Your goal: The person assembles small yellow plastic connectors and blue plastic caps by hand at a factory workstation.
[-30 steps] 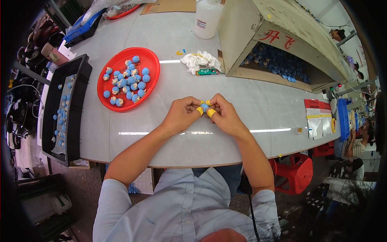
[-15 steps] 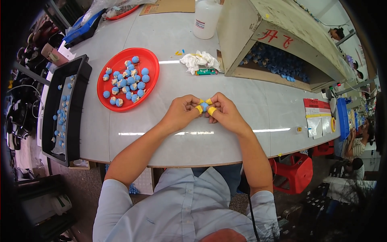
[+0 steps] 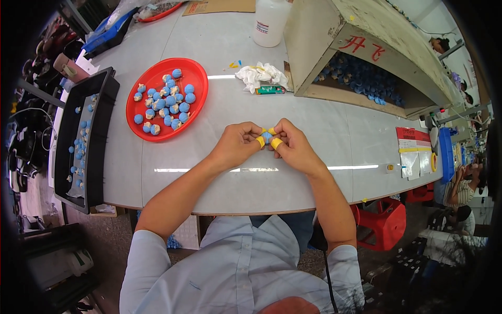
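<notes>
A small blue ball-shaped piece (image 3: 266,138) is pinched between my two hands above the middle of the table. My left hand (image 3: 239,143) grips its left side with thumb and forefinger, and my right hand (image 3: 289,144) closes on the right side. Yellow tape wraps the thumb and finger tips of both hands. Fingers cover much of the piece, so its finer shape is hidden. To the left, a round red tray (image 3: 196,112) carries several blue balls with cream-coloured parts (image 3: 170,100).
A long black bin (image 3: 99,157) with more such balls stands at the far left. Crumpled white tissue (image 3: 261,76), a green packet (image 3: 270,90) and a white bottle (image 3: 269,26) lie beyond my hands. A wooden box (image 3: 319,52) with blue pieces occupies the back right.
Both hands keep their pinch on the blue piece, with only slight finger movement. The whole view has shifted a little.
</notes>
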Tool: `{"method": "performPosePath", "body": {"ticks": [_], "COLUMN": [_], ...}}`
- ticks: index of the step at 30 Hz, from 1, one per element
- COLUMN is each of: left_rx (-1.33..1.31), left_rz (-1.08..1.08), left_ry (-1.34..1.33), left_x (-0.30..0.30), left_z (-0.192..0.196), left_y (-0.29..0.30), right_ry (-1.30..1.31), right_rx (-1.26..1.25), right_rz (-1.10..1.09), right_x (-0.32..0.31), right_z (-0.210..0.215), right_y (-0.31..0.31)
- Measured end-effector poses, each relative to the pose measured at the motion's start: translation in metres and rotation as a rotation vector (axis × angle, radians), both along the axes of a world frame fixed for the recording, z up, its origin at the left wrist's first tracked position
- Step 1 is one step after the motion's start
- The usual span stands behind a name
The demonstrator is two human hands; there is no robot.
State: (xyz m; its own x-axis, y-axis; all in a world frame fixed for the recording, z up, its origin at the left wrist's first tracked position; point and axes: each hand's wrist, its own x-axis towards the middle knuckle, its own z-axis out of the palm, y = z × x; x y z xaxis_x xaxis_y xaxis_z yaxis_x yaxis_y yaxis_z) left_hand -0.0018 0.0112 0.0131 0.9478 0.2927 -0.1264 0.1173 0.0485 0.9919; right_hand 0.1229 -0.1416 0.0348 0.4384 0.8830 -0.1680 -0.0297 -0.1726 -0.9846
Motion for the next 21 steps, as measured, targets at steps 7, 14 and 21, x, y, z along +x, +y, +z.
{"method": "performPosePath", "body": {"ticks": [7,14,21], "left_rx": [0.011,0.044,-0.005], "left_rz": [0.043,0.024,0.052], "left_ry": [-0.031,-0.005,-0.038], "left_x": [-0.0006,-0.0006,-0.0002], "left_z": [-0.0028,0.0016,-0.0010], "left_y": [-0.0028,-0.0018,-0.0021], "right_ry": [-0.059,-0.049,-0.024], "right_rx": [0.010,-0.019,0.041], "right_rz": [-0.006,0.042,-0.012], "right_x": [-0.0014,0.0032,-0.0018], "right_z": [-0.0023,-0.0052,-0.0030], "right_y": [0.0003,-0.0008,0.0020]}}
